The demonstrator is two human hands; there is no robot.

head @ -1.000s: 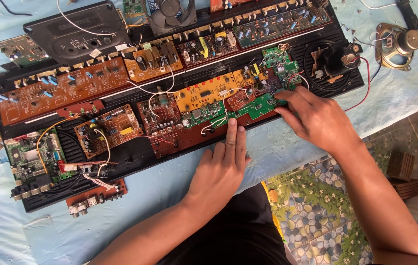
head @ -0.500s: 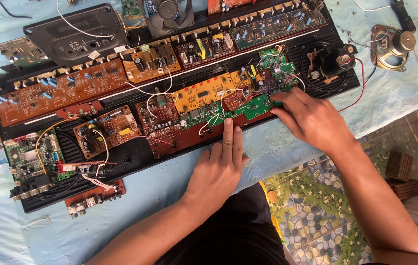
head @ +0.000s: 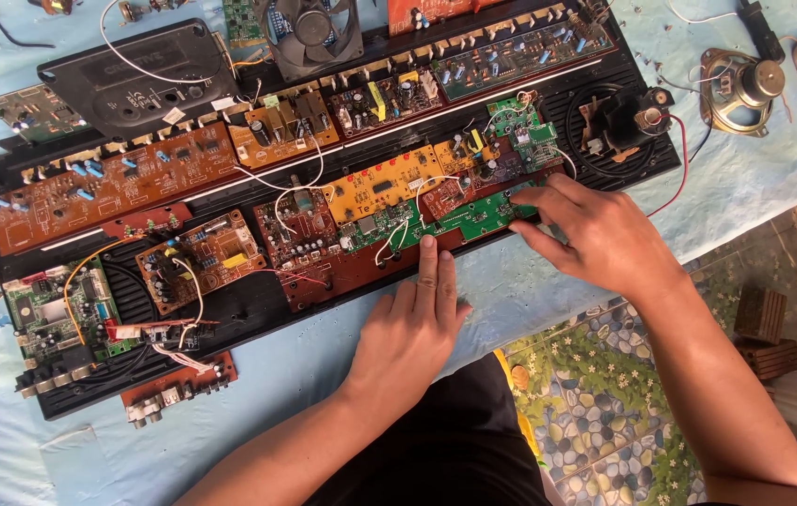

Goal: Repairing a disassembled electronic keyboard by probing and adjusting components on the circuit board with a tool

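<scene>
Two hands steady a green circuit board on the front edge of a long black chassis.

At the far left a brown circuit board (head: 99, 183) lies in the black chassis (head: 249, 309), which spans the blue-covered table (head: 511, 290). The left hand (head: 413, 328) rests flat, fingers together and extended, their tips pressing the chassis edge just below the green circuit board (head: 473, 217), gripping nothing. The right hand (head: 595, 234) curls over that board's right end, fingertips touching its edge; I cannot tell whether it is pinched. The board looks light, thin and stiff but fragile, with fine white wires attached; it is best held by its bare edges, clear of components and solder. A loose speaker (head: 740, 84) sits at the far right. Compared with a second ago, both hands hold nearly the same places; only the view has shifted slightly.
</scene>
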